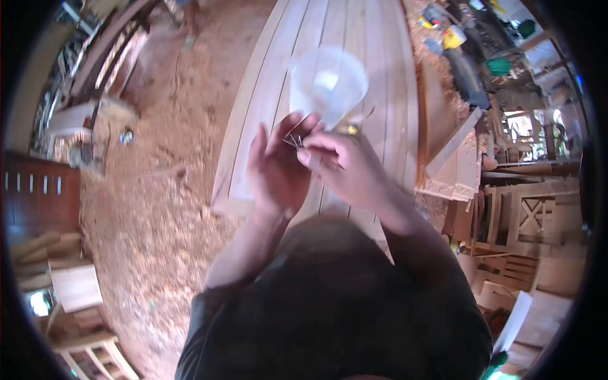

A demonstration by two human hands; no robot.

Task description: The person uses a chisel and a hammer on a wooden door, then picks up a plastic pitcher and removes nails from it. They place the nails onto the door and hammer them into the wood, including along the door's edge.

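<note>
Two bare hands meet in front of you over the boards [389, 95], and they do different work. Your right hand [345, 161] has its thumb and first finger pinched together on a few thin nails [296, 142], or pins much like them; the blur leaves the exact kind unsure. A fingertip grip suits pieces so slender, since a whole fist would hide them and let you turn them less freely. Your left hand [278, 168] is loosely cupped, fingers part-curled and spread, just beside the nails, probably so that it can steady them or catch any that slip; you cannot tell from here whether anything lies in its palm.

The bucket [330, 63] stands upright on the boards, just beyond your fingers, likely put there to be within easy reach. Its wall is cloudy, and what it holds is unclear. The boards run side by side away from you, giving it a flat base.

Now count: one bucket, one small yellow thing [353, 130] near your right hand, and at least five boards. Of the nails you can make out perhaps three, though they cross and smear together. One yellow tub [453, 38] sits among the clutter at the upper right. The shavings [152, 221] on the floor are past counting.
</note>
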